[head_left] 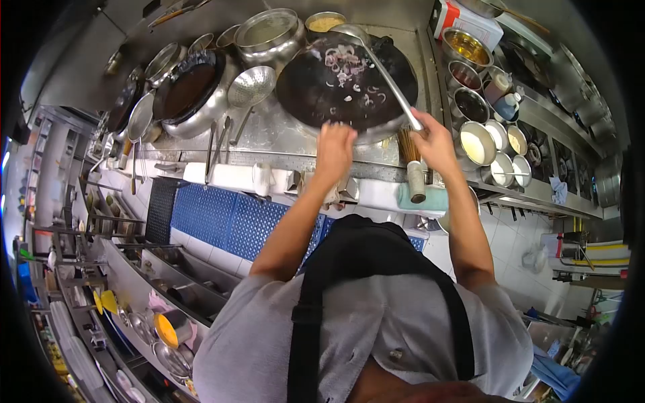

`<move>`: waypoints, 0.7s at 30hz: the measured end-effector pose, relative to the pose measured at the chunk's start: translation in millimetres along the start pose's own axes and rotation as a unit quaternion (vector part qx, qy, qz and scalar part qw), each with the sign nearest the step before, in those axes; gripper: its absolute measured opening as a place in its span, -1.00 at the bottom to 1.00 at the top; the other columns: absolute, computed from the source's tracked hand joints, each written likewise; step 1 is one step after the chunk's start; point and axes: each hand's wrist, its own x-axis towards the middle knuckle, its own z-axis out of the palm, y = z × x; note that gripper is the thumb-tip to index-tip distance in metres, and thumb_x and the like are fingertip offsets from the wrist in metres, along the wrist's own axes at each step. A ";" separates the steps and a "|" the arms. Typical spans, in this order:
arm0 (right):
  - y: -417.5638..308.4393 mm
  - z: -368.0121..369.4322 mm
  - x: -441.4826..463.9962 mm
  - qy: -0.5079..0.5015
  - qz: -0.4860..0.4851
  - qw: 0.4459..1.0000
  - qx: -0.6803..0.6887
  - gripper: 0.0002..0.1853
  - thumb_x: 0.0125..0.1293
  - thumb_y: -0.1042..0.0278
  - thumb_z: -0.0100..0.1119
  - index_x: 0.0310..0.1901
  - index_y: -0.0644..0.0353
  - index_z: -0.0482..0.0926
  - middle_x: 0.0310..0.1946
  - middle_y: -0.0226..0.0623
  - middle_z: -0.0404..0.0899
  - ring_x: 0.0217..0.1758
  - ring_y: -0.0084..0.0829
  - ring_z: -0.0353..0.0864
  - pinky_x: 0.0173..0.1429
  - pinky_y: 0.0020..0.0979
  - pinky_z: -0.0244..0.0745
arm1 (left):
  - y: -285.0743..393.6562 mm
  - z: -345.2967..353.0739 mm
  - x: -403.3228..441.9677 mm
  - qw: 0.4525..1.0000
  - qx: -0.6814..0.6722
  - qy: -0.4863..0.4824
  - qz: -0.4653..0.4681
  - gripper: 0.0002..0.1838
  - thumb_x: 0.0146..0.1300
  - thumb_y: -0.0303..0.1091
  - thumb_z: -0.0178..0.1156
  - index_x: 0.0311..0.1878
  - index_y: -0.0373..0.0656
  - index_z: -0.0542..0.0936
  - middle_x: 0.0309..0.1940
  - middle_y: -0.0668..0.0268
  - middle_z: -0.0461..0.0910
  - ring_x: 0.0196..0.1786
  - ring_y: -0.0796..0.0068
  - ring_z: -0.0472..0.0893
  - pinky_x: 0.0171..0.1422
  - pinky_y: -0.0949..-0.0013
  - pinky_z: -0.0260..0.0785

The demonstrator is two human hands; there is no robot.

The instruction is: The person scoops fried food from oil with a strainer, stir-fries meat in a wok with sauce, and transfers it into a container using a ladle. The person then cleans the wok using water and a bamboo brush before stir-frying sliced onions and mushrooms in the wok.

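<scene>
A dark wok [301, 97] sits on the stove, with pieces of sliced onion [346, 62] in it. Some slices are heaped toward the far side; others are scattered across the bottom. My left hand [336, 151] is closed at the wok's near rim, slightly blurred, its fingertips curled over the edge. Wrapped around the end of a long metal handle, my right hand [435, 142] holds a ladle [390, 79]. The ladle slants over the wok, its bowl at the far rim. Below my right hand stands a bamboo brush [410, 149] at the counter's front edge.
Left of the wok lie a perforated skimmer [252, 86] and large metal pots [269, 33]. A bowl [326, 23] stands behind it. On the right are several seasoning containers [478, 142] and a bowl of yellow liquid [467, 47]. Folded white cloths [225, 176] line the front edge.
</scene>
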 end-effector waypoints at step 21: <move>248.4 298.3 -148.3 -0.498 -0.049 0.811 -0.304 -0.14 0.21 0.18 0.35 0.44 0.49 0.21 0.39 0.25 0.39 0.37 0.14 0.50 0.47 -0.04 0.41 | -30.3 -114.2 -299.2 0.799 -0.034 0.198 -0.566 -0.69 0.43 -0.39 0.26 0.19 -0.20 0.65 -0.01 0.17 0.69 -0.09 0.34 0.72 -0.10 0.31 0.61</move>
